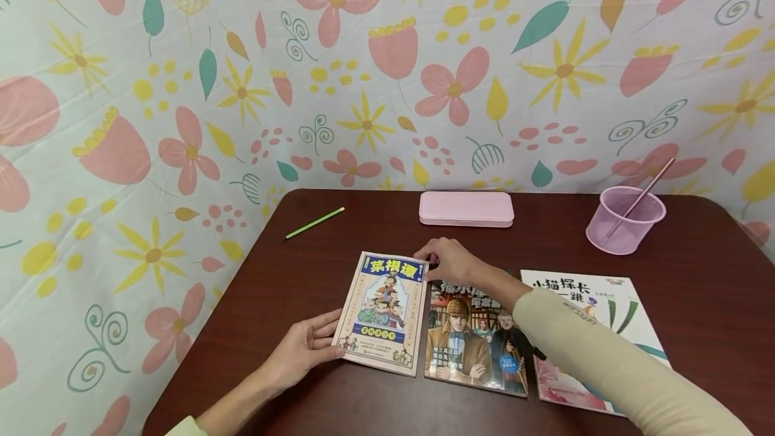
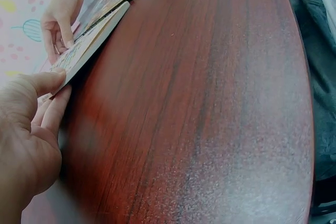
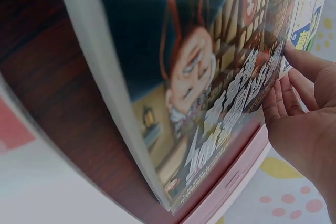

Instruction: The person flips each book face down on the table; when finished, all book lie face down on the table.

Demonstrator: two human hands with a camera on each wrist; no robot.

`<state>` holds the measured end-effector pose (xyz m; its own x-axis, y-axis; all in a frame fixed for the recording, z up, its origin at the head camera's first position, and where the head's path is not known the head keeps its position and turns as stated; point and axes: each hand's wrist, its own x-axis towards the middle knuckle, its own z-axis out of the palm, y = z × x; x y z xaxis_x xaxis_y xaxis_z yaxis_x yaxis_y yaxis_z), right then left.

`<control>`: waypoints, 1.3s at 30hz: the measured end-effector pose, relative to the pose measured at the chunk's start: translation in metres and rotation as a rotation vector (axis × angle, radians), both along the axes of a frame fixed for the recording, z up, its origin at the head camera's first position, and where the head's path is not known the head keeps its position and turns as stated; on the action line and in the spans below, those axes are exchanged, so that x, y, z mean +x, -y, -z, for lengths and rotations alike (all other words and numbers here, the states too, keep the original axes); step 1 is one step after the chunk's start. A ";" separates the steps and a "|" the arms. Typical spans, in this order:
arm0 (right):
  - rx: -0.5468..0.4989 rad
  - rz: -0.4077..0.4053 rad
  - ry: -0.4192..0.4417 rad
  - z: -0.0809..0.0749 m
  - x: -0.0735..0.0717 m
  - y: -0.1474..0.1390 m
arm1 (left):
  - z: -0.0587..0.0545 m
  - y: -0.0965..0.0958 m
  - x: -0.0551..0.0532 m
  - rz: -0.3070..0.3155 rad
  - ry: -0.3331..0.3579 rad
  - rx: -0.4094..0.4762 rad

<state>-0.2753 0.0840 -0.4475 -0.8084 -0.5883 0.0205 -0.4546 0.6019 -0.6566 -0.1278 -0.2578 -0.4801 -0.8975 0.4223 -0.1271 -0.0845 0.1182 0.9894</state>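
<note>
A cream book with a blue title band lies on the table at the left of a row of three. My left hand grips its lower left corner; in the left wrist view the thumb is on the cover and the fingers are underneath. At the upper right corner, my right hand holds the same book between thumb and curled fingers. Right beside it lies a dark comic-style book, its top partly hidden by the right hand. The right forearm covers part of a white picture book.
On the dark wooden table, a green pencil lies at the back left. A pink pencil case is at the back middle. The pink mesh cup at the back right contains a pink stick. Floral cloth hangs behind.
</note>
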 end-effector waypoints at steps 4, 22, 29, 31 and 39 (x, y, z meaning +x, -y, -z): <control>-0.010 -0.001 0.000 0.000 0.001 0.000 | 0.001 0.000 0.001 -0.021 0.020 -0.007; 0.000 0.041 0.024 0.004 0.000 0.001 | 0.001 0.002 0.001 -0.069 0.050 0.017; -0.025 0.046 -0.003 0.005 -0.001 0.004 | 0.001 0.003 0.001 -0.059 0.032 0.041; -0.042 0.051 -0.006 0.005 -0.001 0.004 | 0.001 0.003 0.002 -0.056 0.028 0.043; -0.077 0.072 -0.054 0.004 -0.002 0.004 | -0.003 0.007 0.001 -0.073 -0.019 -0.035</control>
<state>-0.2769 0.0800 -0.4520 -0.8452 -0.5234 0.1080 -0.4477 0.5831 -0.6779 -0.1270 -0.2645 -0.4770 -0.9280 0.3515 -0.1235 -0.0757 0.1466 0.9863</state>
